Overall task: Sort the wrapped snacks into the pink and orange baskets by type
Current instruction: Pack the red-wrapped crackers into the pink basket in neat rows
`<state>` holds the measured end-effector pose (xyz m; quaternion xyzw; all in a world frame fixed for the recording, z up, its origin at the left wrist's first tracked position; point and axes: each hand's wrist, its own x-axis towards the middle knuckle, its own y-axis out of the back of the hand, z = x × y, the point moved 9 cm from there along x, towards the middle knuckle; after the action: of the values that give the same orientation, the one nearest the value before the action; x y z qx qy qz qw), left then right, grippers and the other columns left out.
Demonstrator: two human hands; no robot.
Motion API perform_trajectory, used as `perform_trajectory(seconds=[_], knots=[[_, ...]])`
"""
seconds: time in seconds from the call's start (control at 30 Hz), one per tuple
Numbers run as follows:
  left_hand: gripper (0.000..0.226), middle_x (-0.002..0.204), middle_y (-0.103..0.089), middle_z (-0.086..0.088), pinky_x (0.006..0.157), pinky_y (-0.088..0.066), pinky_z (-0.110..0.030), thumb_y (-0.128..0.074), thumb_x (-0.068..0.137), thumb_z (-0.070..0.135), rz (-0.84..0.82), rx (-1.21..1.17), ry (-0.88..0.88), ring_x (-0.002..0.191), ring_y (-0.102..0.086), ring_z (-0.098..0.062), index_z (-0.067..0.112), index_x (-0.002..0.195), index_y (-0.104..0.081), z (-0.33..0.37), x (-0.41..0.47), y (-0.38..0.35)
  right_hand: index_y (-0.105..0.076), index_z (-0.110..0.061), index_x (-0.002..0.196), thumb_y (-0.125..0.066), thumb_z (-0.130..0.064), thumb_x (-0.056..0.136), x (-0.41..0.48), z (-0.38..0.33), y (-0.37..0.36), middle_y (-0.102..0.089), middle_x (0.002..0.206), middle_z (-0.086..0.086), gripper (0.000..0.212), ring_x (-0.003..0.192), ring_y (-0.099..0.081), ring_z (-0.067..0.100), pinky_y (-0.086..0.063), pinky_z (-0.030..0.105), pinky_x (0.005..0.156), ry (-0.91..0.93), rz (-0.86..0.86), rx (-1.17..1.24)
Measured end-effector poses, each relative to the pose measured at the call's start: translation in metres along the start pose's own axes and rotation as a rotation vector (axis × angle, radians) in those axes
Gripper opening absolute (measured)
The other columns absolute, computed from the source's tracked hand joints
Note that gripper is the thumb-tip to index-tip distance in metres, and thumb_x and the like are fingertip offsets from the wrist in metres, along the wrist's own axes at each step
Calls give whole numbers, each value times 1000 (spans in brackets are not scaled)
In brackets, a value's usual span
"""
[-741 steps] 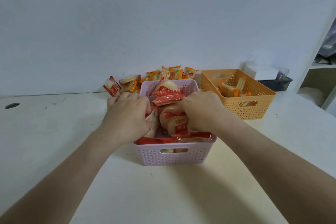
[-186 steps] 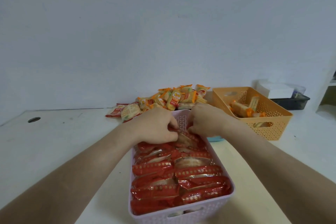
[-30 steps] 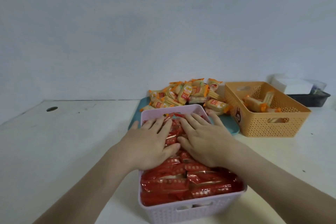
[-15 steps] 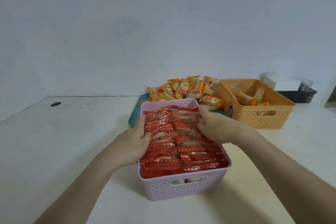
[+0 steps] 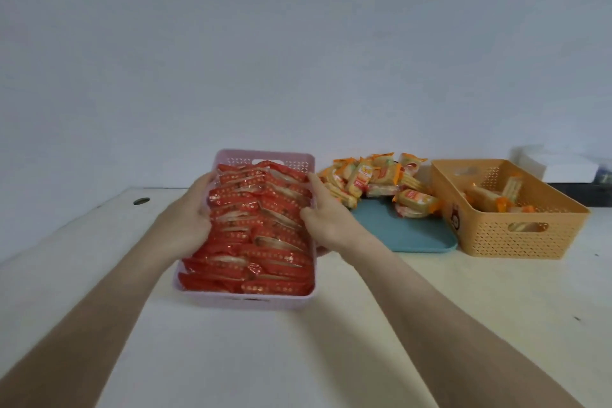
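Pink basket (image 5: 265,303) of red snacks (image 5: 261,232) gripped by sides: left hand (image 5: 186,219), right hand (image 5: 331,222), arms outstretched.

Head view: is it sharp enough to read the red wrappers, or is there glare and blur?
Head view: soft all over, print on the red wrappers unreadable, small glints on their foil; flat light, faint shadow beneath the pink basket.

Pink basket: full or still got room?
Full. The red-wrapped snacks pack the pink basket wall to wall, front to back, rising to about its rim. How many layers lie beneath cannot be told.
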<state>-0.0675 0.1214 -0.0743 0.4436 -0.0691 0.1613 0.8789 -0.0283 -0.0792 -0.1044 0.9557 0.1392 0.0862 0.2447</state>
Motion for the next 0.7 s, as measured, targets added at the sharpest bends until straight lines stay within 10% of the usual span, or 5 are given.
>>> perform_trajectory(seconds=[0.3,0.43,0.6,0.7], knots=[[44,119,-66,-12,93,-51,-46,-41,97,15,-47,-50,143,102,-65,-32,35,135,-46,-47,24,2,-27,-25,147,-42,-28,92,56,16,-15,-55,136,10,57,121,-54,32,-44,43,101,-34,75,-54],[50,124,-63,-12,96,-48,-42,-39,94,9,-196,-15,88,109,-61,-30,34,137,-43,-36,19,-38,-58,-9,114,-35,-25,99,54,57,22,-69,87,5,32,70,-66,18,-53,26,58,-175,18,46],[49,137,-50,-1,98,-43,-37,-36,98,27,-370,290,-71,119,-53,-22,35,145,-25,5,13,-72,-57,-21,123,-49,-15,88,61,104,100,-61,125,6,36,114,-53,29,-47,41,85,-133,283,-876],[48,134,-43,-4,94,-44,-40,-36,96,37,-115,552,-202,121,-48,-24,32,143,-28,48,33,-51,-40,-25,133,-52,-27,90,63,124,130,-45,136,11,45,128,-35,35,-38,50,95,-216,371,-1064]])
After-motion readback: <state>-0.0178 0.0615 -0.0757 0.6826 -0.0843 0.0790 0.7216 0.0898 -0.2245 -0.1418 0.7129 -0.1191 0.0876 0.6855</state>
